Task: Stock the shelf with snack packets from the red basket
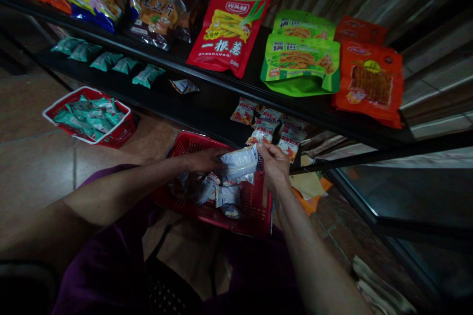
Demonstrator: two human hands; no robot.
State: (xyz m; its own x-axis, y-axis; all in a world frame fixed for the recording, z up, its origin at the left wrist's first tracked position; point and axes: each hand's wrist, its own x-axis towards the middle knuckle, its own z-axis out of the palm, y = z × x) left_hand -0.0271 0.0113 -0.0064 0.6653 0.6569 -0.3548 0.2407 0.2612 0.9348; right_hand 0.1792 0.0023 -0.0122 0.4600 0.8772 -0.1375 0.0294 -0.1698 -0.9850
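Observation:
Both hands meet over a red plastic basket [254, 204] on the floor in front of me. My left hand [205, 159] and my right hand [272, 163] are closed on the two ends of a stack of small white snack packets [240, 161], held just above the basket. More white packets [224, 196] lie inside the basket. On the low shelf just beyond my right hand lie several white-and-red packets [266, 128] of the same kind.
A second red basket [120, 134] with teal packets stands on the tiled floor at left. The black upper shelf [254, 89] carries a red bag [229, 29], green bags [301, 56] and orange bags [369, 81]. Teal packets [107, 60] line the lower shelf at left.

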